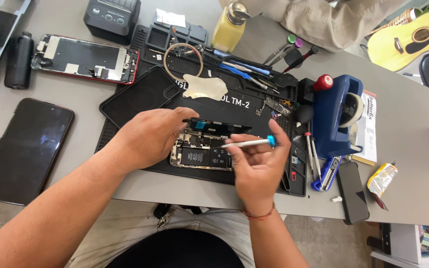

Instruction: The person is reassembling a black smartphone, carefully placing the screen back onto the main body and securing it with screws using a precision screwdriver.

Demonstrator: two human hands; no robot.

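An opened phone [202, 155], battery and boards showing, lies on a black repair mat [184, 101]. My left hand [151, 135] grips the phone's black screen panel [224, 126], tilting it up above the open body. My right hand [258, 166] pinches a thin silver screwdriver with a blue cap [250, 143], its tip aimed left over the phone's insides. A red thread band circles my right wrist.
A dark phone [25, 149] lies at left and another opened phone [86, 58] at top left. A blue tape dispenser [337, 114], yellow pump bottle [228, 27], several tools, a black phone [352, 191] and a guitar [407, 37] sit right and behind.
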